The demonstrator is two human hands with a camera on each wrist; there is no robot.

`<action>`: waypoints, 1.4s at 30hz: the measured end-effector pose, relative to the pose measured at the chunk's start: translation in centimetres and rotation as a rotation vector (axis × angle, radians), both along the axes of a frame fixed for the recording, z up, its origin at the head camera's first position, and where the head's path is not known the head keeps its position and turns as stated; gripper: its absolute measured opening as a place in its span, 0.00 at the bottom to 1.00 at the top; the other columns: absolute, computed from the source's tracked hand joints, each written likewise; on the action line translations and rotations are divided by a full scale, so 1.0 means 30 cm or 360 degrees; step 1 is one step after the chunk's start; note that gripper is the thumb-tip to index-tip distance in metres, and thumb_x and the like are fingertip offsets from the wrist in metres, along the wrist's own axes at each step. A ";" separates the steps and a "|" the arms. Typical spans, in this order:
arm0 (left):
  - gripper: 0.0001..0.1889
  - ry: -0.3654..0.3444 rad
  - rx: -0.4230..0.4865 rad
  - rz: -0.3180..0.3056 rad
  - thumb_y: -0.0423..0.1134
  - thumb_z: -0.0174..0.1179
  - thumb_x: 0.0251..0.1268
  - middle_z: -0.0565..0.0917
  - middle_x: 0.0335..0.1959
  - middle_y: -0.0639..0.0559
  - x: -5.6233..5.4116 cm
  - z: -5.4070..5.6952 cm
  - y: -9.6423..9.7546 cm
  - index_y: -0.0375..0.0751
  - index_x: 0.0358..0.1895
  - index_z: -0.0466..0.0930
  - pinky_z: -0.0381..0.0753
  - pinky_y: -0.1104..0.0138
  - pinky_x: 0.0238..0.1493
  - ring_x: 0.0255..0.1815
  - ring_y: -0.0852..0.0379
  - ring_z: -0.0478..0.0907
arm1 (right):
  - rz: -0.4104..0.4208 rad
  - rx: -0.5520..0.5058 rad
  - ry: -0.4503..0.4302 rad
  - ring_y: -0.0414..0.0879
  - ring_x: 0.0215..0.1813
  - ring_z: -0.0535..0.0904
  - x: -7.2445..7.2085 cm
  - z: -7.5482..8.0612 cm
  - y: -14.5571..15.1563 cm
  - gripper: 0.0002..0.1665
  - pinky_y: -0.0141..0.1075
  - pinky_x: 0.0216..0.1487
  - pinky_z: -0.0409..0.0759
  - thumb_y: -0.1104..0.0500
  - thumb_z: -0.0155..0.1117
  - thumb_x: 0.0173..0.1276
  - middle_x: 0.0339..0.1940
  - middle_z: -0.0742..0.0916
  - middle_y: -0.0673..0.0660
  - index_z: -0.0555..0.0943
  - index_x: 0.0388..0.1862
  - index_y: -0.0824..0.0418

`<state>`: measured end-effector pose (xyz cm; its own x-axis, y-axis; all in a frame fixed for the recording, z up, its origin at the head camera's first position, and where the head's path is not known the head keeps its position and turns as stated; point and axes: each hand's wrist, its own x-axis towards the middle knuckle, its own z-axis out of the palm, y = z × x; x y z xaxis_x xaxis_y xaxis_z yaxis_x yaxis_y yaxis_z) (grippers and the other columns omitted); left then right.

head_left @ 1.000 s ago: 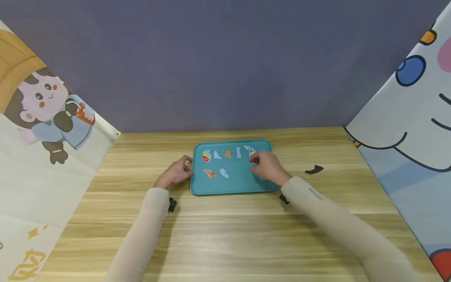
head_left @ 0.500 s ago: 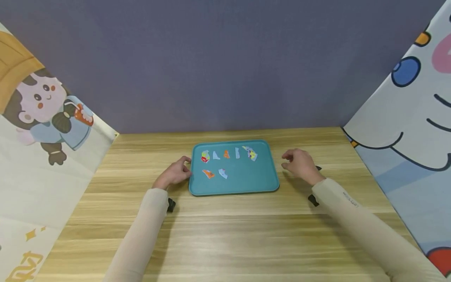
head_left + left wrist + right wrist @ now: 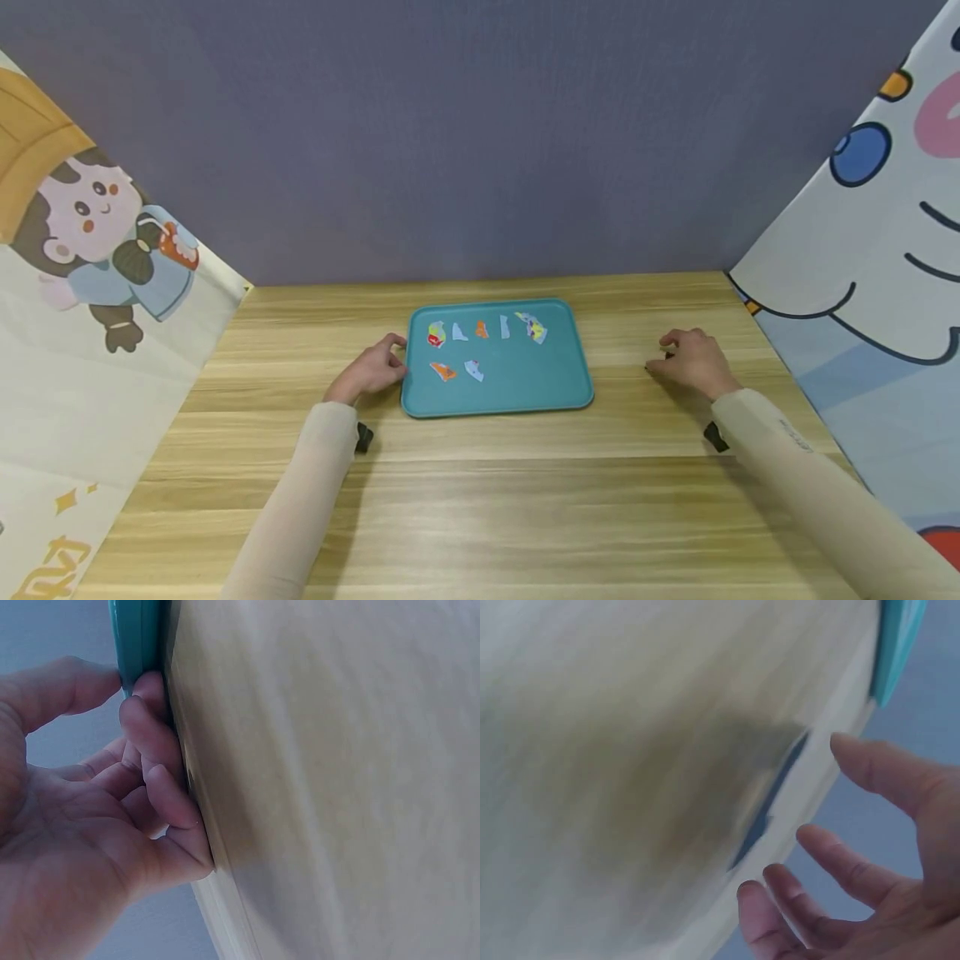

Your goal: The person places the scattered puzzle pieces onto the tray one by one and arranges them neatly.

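Observation:
My left hand (image 3: 369,369) is at the left edge of the teal tray (image 3: 525,392), its thumb and curled fingers holding the rim in the left wrist view. Irregular flat printed pieces lie apart on the tray: a red-and-green one (image 3: 437,334), orange ones (image 3: 443,371) and pale ones (image 3: 474,370). A larger patch with yellow (image 3: 533,328) lies at the upper right. Right of the tray, my right hand (image 3: 696,360) hovers with spread fingers over a dark, curved flat piece (image 3: 769,806), not touching it in the right wrist view. The head view mostly hides this piece.
The wood-grain table (image 3: 510,500) extends around the tray. A grey-blue wall (image 3: 480,150) stands behind it. Cartoon-printed panels flank the left (image 3: 97,275) and right (image 3: 847,275) sides.
My right hand has left the upper-right patch on the tray and moved right, over the dark piece on the table. My left hand has stayed at the tray's edge.

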<state>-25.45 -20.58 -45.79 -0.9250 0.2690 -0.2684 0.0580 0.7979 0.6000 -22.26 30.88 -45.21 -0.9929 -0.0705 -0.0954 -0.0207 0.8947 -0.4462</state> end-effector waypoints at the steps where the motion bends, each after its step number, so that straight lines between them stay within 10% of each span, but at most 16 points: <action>1: 0.27 0.0002 -0.0001 -0.0001 0.36 0.57 0.63 0.79 0.40 0.41 0.000 0.000 0.000 0.36 0.64 0.60 0.74 0.54 0.45 0.39 0.48 0.76 | -0.0002 0.0013 -0.0008 0.69 0.48 0.72 0.002 -0.004 0.009 0.34 0.59 0.47 0.70 0.50 0.68 0.59 0.50 0.77 0.76 0.74 0.53 0.75; 42: 0.27 -0.0039 0.0007 0.0025 0.37 0.57 0.64 0.79 0.40 0.41 -0.004 -0.003 0.002 0.38 0.64 0.60 0.74 0.55 0.45 0.40 0.48 0.76 | 0.0106 -0.0164 0.0184 0.52 0.34 0.76 0.012 -0.084 -0.017 0.10 0.46 0.36 0.73 0.63 0.69 0.58 0.31 0.82 0.58 0.81 0.36 0.66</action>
